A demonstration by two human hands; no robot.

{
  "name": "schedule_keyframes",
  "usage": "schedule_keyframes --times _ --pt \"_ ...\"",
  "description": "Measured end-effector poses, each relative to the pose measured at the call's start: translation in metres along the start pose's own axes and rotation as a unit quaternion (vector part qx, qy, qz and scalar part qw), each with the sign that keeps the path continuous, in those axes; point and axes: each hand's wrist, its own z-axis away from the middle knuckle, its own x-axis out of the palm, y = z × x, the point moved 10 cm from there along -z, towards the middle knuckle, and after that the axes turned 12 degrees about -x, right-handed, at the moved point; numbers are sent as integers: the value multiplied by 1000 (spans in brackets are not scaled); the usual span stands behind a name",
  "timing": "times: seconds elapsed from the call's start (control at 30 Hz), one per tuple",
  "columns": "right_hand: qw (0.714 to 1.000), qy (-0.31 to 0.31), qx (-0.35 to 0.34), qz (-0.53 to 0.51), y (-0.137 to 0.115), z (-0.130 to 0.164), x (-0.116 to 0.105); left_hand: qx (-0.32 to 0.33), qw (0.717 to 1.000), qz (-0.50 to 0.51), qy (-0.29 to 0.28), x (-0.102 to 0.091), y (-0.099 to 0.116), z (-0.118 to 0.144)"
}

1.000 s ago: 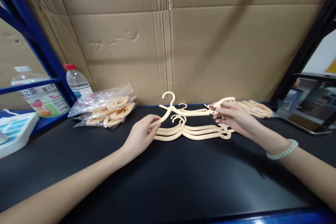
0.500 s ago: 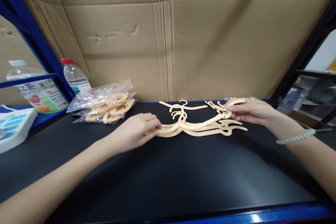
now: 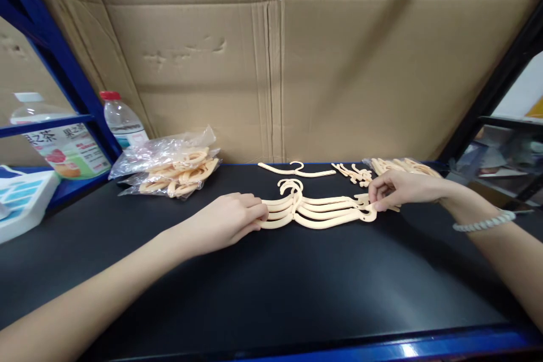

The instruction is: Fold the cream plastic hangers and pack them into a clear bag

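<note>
Several cream plastic clothes hangers (image 3: 326, 222) lie fanned together on the black tabletop, their hooks bunched near the middle. My left hand (image 3: 237, 216) is closed over their left ends, fingers on the arms and hiding the tips. With thumb and fingers, my right hand (image 3: 388, 191) pinches the notched right end of the nearest hanger. Behind them a single hanger (image 3: 314, 173) lies apart. Beside it, to the right, is a small pile of cream hook-shaped pieces (image 3: 355, 173).
At the back left lie clear bags of cream hangers (image 3: 178, 172); another bagged bundle (image 3: 405, 166) sits behind my right hand. Bottles (image 3: 123, 121) and a white-and-blue tray (image 3: 25, 198) stand left, near a blue frame. A cardboard wall (image 3: 203, 79) closes off the back.
My right hand has come down and toward me with the nearest hanger's right end, which was raised before. The hangers now lie flatter and more evenly aligned. My left hand shifted slightly right.
</note>
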Motion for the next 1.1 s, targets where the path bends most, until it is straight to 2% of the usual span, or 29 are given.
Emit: schedule_keyframes --times 0.2,0.5,0.57,0.67,0.73,0.77,0.83,0.93,1.0,1.1 --pt "996 11 -16 87 -6 -1 -6 -3 1000 2 2 1 3 -1" --pt "993 -3 -22 113 0 0 -4 -16 1000 -12 18 2 2 -2" --pt "992 18 -39 120 -6 -2 -4 -33 999 -22 34 0 4 -3" --pt "981 112 -85 131 -33 -3 -2 -99 991 -9 90 -6 6 -2" --pt "966 178 -118 147 -57 -2 8 -139 984 26 110 -4 9 1" --pt "960 186 -137 159 -69 -3 20 -141 983 42 108 -1 15 2" --pt "956 143 -159 202 -87 -7 52 -135 984 66 91 9 26 5" --pt "949 59 -152 270 -93 -12 92 -133 987 74 58 24 34 9" --pt "944 38 -146 295 -90 -14 101 -137 987 75 43 30 33 10" --pt "939 35 -150 308 -84 -16 101 -159 984 81 15 37 26 8"
